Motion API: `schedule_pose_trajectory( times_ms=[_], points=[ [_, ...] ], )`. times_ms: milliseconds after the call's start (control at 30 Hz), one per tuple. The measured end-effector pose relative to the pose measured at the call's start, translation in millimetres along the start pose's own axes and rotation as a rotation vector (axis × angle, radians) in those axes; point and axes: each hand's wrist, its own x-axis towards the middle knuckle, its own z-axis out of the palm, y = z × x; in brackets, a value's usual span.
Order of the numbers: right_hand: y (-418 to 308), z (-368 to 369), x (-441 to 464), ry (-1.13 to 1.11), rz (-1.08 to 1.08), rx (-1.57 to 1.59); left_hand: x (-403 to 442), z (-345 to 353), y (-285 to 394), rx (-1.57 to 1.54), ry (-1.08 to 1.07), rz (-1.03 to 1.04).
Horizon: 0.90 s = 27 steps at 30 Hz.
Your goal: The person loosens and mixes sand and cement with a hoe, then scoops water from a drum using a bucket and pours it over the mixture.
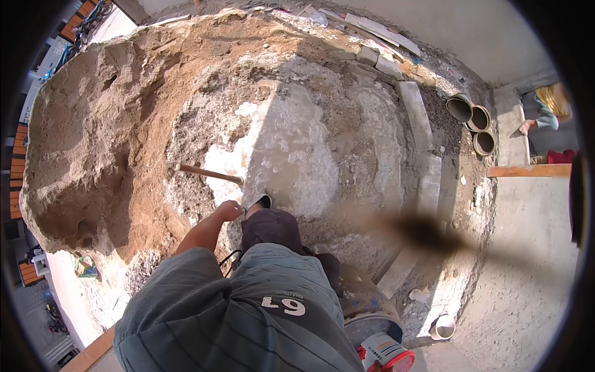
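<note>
My left hand [230,211] is closed beside my leg, in front of the pale wet patch [291,149] in the mound. Whatever it may hold is too small to make out. A wooden handle [207,173] slants out of the mix just beyond it, apart from the fingers. At the bottom edge, part of my right hand [379,368] shows at a white and red bucket [384,349], gripping it; most of this hand is out of frame. Behind the bucket stands a large muddy drum [365,304].
A big heap of sandy earth [87,142] rises at the left. Three round pipes or pots [459,108] lie at the right, near concrete blocks [414,115]. Another person's arm [545,118] shows in an opening. A dark blur [427,232] covers part of the ground.
</note>
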Motion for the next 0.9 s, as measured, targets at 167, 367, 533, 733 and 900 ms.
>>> schedule_pose_trajectory(
  times_ms=[167,367,533,733,900],
  points=[
    [-102,-122,25,0.046,-0.254,-0.032,12,-30,-18,-0.06,0.022,-0.022],
    [-188,-129,77,-0.137,-0.372,0.004,35,-52,-66,-0.177,0.023,-0.092],
    [-332,-114,116,-0.116,-0.771,0.119,41,-64,-99,-0.376,0.105,-0.12],
    [-517,-86,155,-0.252,-1.331,0.09,9,-66,-147,-0.69,0.202,-0.281],
    [-662,-91,151,-0.38,-1.576,0.0,-35,-59,-175,-0.93,0.23,-0.481]
  ],
)
